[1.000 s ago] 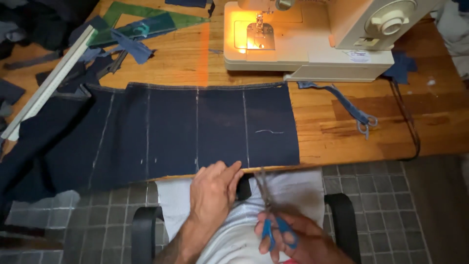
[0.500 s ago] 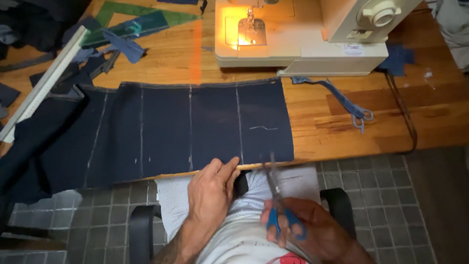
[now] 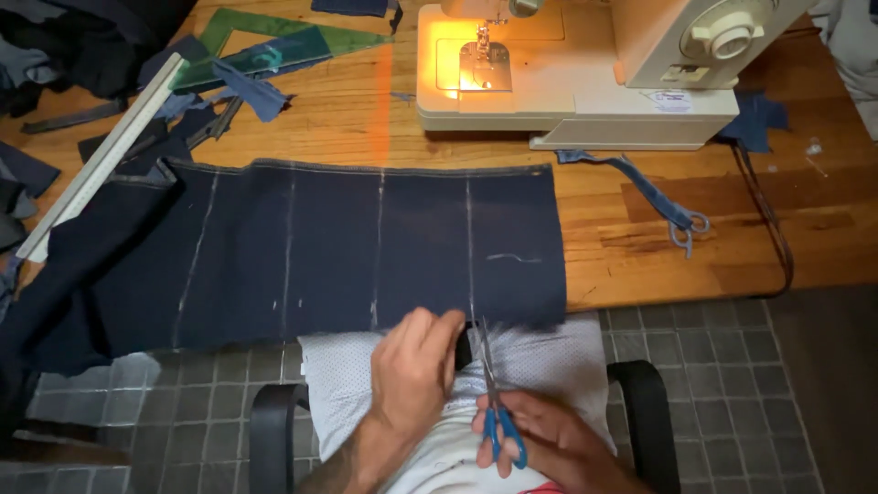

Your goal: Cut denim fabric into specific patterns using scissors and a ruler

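Two hands at the near hem of the dark blue cloth (image 3: pixel 366 247)

From the head camera I see my left hand (image 3: pixel 416 370) pinching the hem taut, right hand (image 3: pixel 540 439) gripping blue scissors (image 3: pixel 494 402), blades lined up with a chalk line (image 3: pixel 470 247); the cloth lies across the table (image 3: pixel 732 238).

fabric (image 3: pixel 366 247): navy, white chalk lines | scissors (image 3: pixel 501 430): blue handles | table (image 3: pixel 732 229): orange-brown wood

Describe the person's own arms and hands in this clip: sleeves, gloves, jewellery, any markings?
Both hands are bare: no gloves, and no rings or watch that I can make out. The left hand leads into an uncovered forearm with no sleeve in view and dark markings near the bottom edge, possibly a tattoo. The right hand shows only to the wrist, also without a sleeve.
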